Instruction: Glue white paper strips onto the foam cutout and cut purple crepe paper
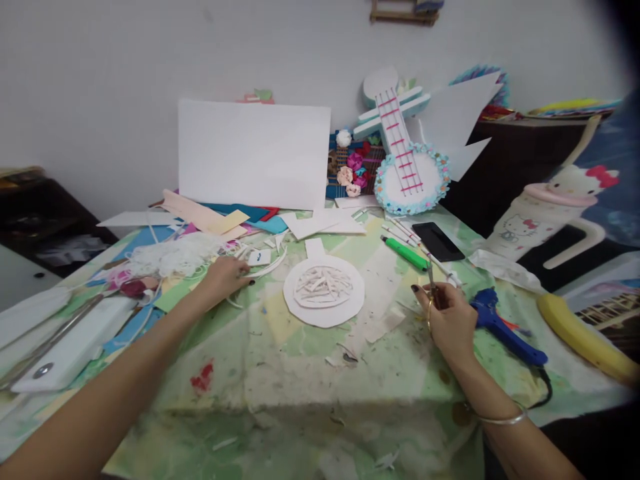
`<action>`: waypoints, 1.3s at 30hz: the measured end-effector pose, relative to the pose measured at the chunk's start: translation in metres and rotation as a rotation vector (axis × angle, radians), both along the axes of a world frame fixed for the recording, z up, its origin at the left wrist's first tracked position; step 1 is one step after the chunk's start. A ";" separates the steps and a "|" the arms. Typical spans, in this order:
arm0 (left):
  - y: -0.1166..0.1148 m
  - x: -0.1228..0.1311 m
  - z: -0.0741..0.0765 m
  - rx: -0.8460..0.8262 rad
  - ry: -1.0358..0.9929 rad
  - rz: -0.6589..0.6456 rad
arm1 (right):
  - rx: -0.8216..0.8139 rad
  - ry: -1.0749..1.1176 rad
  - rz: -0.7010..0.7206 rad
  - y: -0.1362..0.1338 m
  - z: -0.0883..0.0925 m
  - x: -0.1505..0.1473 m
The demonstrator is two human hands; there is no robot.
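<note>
My right hand (453,320) is closed around a small pair of scissors (431,277), its blades pointing away from me and a gold-coloured handle loop showing by the fingers. At the edge of the scrap pile, my left hand (224,279) reaches over white foam strips (273,263) with thumb and fingers apart; nothing shows in its grasp. Between the hands lies a round white board cutout (325,317) with a short tab at the top. Torn whitish bits (323,285) cover its middle. Near my left fingertips is a small white piece with a blue mark (259,257).
A blue glue gun (510,330), green marker (404,253), phone (439,241) and banana (583,333) lie on the right. Behind stand a white board (253,157) and a decorated toy guitar (413,177). Tangled white yarn (173,257) and coloured sheets fill the left.
</note>
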State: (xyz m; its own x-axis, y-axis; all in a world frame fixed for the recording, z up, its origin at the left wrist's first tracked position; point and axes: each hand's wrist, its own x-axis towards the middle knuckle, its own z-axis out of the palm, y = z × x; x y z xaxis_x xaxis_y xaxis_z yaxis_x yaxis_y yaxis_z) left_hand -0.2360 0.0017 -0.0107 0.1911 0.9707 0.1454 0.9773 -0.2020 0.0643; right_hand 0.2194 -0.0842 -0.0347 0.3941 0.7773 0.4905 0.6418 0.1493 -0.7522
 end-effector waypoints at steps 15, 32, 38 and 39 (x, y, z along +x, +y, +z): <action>-0.015 -0.026 0.014 -0.018 -0.037 -0.058 | -0.040 -0.004 0.027 0.002 0.001 0.000; 0.013 0.055 0.003 0.030 -0.109 -0.063 | -0.089 0.047 0.118 0.002 0.008 -0.002; -0.025 0.101 0.031 -0.180 -0.613 -0.163 | -0.502 -0.071 0.543 -0.001 0.053 -0.040; -0.031 0.109 0.035 -0.230 -0.696 -0.181 | -0.564 -0.093 0.636 0.000 0.059 -0.050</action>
State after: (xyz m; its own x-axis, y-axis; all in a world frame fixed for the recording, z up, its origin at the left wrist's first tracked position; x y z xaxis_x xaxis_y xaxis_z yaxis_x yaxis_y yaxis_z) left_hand -0.1274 -0.0290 0.0244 0.2889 0.9532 0.0887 0.6485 -0.2630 0.7143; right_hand 0.1696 -0.0839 0.0241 -0.2225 0.9745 -0.0273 0.6253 0.1212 -0.7709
